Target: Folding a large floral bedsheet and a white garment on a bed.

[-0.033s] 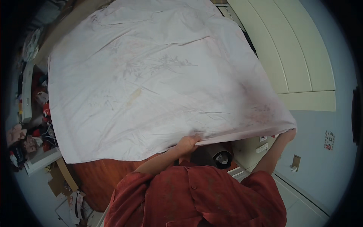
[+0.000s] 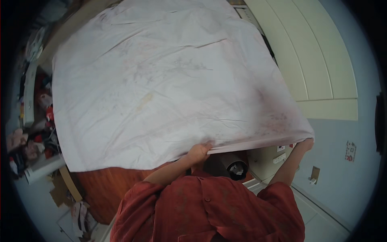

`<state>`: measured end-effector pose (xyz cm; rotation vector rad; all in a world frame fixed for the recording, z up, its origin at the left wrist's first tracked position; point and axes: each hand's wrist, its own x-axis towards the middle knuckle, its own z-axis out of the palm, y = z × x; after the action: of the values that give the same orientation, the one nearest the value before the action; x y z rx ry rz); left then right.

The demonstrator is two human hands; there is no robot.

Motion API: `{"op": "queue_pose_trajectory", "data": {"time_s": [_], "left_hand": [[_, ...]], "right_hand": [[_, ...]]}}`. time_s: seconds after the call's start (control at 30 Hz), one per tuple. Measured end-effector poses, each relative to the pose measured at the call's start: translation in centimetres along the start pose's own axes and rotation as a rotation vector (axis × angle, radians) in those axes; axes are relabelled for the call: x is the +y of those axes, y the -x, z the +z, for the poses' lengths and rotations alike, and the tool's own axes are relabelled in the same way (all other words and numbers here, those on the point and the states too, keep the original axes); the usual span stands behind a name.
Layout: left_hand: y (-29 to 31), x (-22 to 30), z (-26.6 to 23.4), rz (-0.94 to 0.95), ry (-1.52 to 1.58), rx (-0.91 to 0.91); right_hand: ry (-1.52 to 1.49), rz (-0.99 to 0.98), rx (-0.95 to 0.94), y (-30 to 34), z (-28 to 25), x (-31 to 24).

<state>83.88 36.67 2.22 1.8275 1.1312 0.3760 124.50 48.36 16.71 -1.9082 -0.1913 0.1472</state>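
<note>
A large white bed sheet (image 2: 169, 92) with faint grey and pink floral prints is spread wide before me, wrinkled, with a yellowish patch near its middle. My left hand (image 2: 198, 153) is closed on its near edge, thumb on top. Off to the right, my right hand (image 2: 307, 144) holds up the near right corner, its fingers hidden by the fabric. Between the two hands the edge is drawn fairly straight and hangs raised. What lies beneath the sheet is covered.
A dark bin (image 2: 237, 168) with crumpled white stuff stands below the raised edge. Reddish wood floor (image 2: 105, 189) shows at the near left. Cluttered drawers (image 2: 30, 97) stand along the left. A cream panelled headboard (image 2: 318, 60) and a power strip (image 2: 279, 158) are at the right.
The sheet and surroundings have shifted very slightly in the view. Both hands keep their hold on the sheet, almost unmoved.
</note>
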Motion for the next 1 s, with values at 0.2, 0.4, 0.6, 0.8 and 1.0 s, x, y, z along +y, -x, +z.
{"op": "queue_pose_trajectory", "data": {"time_s": [0.2,0.4,0.6,0.8,1.0], "left_hand": [[3.5,-4.1,-1.1,-0.312,-0.404,0.163],[12.7,-7.5,-1.6,-0.403,-0.328,0.418],[24.6,-6.8,0.0,-0.633,-0.36,0.157],[28.0,-9.5,-1.0,-0.602,-0.421,0.095],[29.5,-8.7,-1.3,-0.75,-0.493,0.069]], "right_hand": [[0.99,-0.503,-0.096,-17.4,-3.1,14.0],[1.34,-0.732,-0.195,-26.6,-3.5,15.4],[1.783,-0.752,-0.154,-13.4,-9.7,13.0],[1.666,-0.489,-0.204,-15.2,-15.7,19.9],[1.777,-0.283,-0.21,-11.6,-15.1,18.6]]}}
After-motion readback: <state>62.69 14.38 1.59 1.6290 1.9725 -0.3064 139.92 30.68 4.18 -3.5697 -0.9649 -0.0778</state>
